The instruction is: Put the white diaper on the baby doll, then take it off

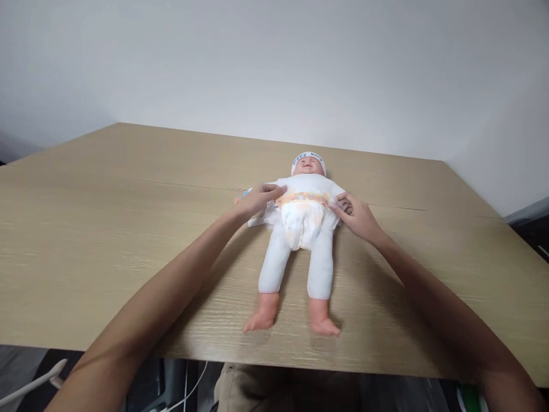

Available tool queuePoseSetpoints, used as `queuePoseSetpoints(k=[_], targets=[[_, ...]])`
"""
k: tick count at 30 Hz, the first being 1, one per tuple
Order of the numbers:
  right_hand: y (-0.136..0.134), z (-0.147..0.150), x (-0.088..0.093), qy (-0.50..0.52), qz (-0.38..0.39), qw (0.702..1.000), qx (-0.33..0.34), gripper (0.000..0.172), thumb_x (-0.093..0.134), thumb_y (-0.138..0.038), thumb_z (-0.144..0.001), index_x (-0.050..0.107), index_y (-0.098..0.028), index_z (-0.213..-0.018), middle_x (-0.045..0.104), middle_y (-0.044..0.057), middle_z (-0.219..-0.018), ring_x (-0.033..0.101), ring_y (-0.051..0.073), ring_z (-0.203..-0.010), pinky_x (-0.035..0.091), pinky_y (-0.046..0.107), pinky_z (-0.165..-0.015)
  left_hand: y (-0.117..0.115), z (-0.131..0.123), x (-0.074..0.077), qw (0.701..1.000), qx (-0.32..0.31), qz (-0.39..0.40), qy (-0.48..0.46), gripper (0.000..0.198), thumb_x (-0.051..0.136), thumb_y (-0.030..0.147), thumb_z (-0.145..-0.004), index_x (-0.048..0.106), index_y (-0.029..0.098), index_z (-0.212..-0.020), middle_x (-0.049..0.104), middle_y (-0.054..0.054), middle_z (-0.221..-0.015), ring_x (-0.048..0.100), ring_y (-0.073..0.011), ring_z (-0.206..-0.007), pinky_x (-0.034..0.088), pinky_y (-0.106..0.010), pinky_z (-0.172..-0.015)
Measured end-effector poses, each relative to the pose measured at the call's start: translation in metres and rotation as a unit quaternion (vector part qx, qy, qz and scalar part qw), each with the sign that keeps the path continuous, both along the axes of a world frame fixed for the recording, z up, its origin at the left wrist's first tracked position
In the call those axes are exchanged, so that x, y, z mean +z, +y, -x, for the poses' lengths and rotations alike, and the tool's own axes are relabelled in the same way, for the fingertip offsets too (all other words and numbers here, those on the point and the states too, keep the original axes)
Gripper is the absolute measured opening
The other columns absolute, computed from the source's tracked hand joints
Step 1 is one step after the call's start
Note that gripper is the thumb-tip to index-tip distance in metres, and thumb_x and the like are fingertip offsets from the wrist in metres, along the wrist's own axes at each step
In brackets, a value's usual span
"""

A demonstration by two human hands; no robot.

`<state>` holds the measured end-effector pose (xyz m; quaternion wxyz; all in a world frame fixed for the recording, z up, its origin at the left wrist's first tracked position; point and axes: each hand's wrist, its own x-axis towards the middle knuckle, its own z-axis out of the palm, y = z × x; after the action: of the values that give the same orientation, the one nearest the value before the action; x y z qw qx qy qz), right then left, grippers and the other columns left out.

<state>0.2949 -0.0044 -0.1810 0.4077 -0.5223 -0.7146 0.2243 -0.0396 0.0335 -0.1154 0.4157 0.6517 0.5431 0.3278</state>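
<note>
A baby doll [277,269] lies on its back, head away from me and feet towards me. Its body and limbs are white cloth, and a white hat with blue lettering covers its head. Around its hips sits a diaper [302,223] with an orange patterned waistband. My left hand [259,200] is closed at the diaper's left side, thumb and fingers at the end of the waistband. On the opposite side, my right hand [355,214] has curled fingers and its thumb against the diaper's edge. Both fingertips partly hide what they pinch.
The doll rests on a wide wooden table [107,246] with thin seams across its top. Behind it rises a pale wall [274,68]. Below the near edge are a white curved bar [34,386], a thin white cable [193,386] and my trousers [240,389].
</note>
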Motion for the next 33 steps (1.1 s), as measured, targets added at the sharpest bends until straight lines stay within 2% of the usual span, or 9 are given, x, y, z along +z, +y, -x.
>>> queuePoseSetpoints(k=[3,6,9,12,15,18,22,29,33], targets=[[-0.024,-0.013,0.004,-0.095,-0.069,0.990,-0.082,0.028,0.068,-0.054,-0.103,0.070,-0.026,-0.104,0.077,0.005,-0.088,0.070,0.025,-0.076,0.057,0.041,-0.076,0.000,0.002,0.016,0.989,0.033,-0.094,0.107,0.038,0.065,0.056,-0.101,0.076,0.021,-0.090,0.081,-0.006,-0.096,0.070,-0.0253,-0.089,0.050,-0.033,-0.077],[-0.044,-0.013,-0.002,-0.136,-0.086,0.983,-0.094,0.021,0.065,-0.046,-0.103,0.069,-0.026,-0.104,0.079,0.008,-0.095,0.071,0.027,-0.078,0.057,0.042,-0.076,-0.004,-0.008,0.028,0.969,0.030,-0.192,0.155,0.037,0.056,0.052,-0.108,0.077,0.022,-0.115,0.083,-0.009,-0.121,0.072,-0.0280,-0.104,0.054,-0.038,-0.090],[-0.052,-0.006,-0.010,-0.178,-0.097,0.975,-0.094,0.018,0.067,-0.041,-0.102,0.070,-0.025,-0.108,0.081,0.012,-0.105,0.075,0.034,-0.096,0.058,0.049,-0.089,-0.011,-0.032,0.032,0.932,-0.037,-0.312,0.181,0.038,0.051,0.049,-0.112,0.075,0.022,-0.125,0.078,-0.011,-0.132,0.068,-0.0308,-0.121,0.052,-0.045,-0.107],[-0.050,0.003,-0.014,-0.205,-0.089,0.967,-0.119,0.017,0.067,-0.039,-0.101,0.072,-0.025,-0.109,0.081,0.012,-0.106,0.074,0.036,-0.101,0.055,0.052,-0.094,-0.020,-0.062,0.028,0.887,-0.160,-0.383,0.202,0.038,0.050,0.049,-0.113,0.074,0.024,-0.127,0.074,-0.011,-0.140,0.061,-0.0321,-0.133,0.047,-0.049,-0.117],[-0.046,0.008,-0.016,-0.206,-0.064,0.967,-0.134,0.012,0.069,-0.036,-0.099,0.071,-0.025,-0.102,0.078,0.009,-0.096,0.071,0.033,-0.093,0.053,0.048,-0.091,-0.029,-0.086,0.021,0.858,-0.231,-0.384,0.252,0.036,0.054,0.050,-0.112,0.076,0.022,-0.120,0.074,-0.012,-0.136,0.061,-0.0353,-0.130,0.047,-0.053,-0.112],[-0.046,0.005,-0.017,-0.177,-0.058,0.977,-0.105,0.013,0.071,-0.036,-0.098,0.071,-0.025,-0.104,0.076,0.006,-0.093,0.069,0.030,-0.091,0.052,0.045,-0.092,-0.034,-0.095,0.014,0.857,-0.218,-0.361,0.297,0.034,0.061,0.049,-0.109,0.077,0.020,-0.113,0.077,-0.012,-0.130,0.060,-0.0383,-0.124,0.046,-0.056,-0.108],[-0.047,-0.005,-0.014,-0.136,-0.033,0.990,-0.035,0.021,0.072,-0.043,-0.100,0.072,-0.025,-0.111,0.076,0.006,-0.100,0.068,0.028,-0.095,0.052,0.043,-0.092,-0.035,-0.093,0.008,0.871,-0.204,-0.348,0.280,0.032,0.064,0.050,-0.109,0.078,0.021,-0.115,0.079,-0.009,-0.129,0.059,-0.0378,-0.124,0.044,-0.055,-0.109],[-0.048,-0.001,-0.010,-0.068,0.023,0.996,-0.052,0.026,0.081,-0.046,-0.088,0.068,-0.025,-0.098,0.073,0.005,-0.098,0.060,0.022,-0.075,0.053,0.039,-0.078,-0.034,-0.093,0.007,0.877,-0.200,-0.339,0.277,0.032,0.065,0.048,-0.108,0.078,0.020,-0.115,0.079,-0.009,-0.128,0.058,-0.0379,-0.124,0.043,-0.056,-0.109],[-0.048,0.005,-0.014,0.012,0.051,0.997,-0.058,0.025,0.074,-0.047,-0.090,0.061,-0.027,-0.096,0.076,0.005,-0.099,0.068,0.022,-0.077,0.057,0.038,-0.076,-0.034,-0.093,0.006,0.875,-0.202,-0.341,0.279,0.034,0.063,0.050,-0.108,0.078,0.020,-0.116,0.079,-0.010,-0.130,0.057,-0.0389,-0.125,0.043,-0.058,-0.110]])
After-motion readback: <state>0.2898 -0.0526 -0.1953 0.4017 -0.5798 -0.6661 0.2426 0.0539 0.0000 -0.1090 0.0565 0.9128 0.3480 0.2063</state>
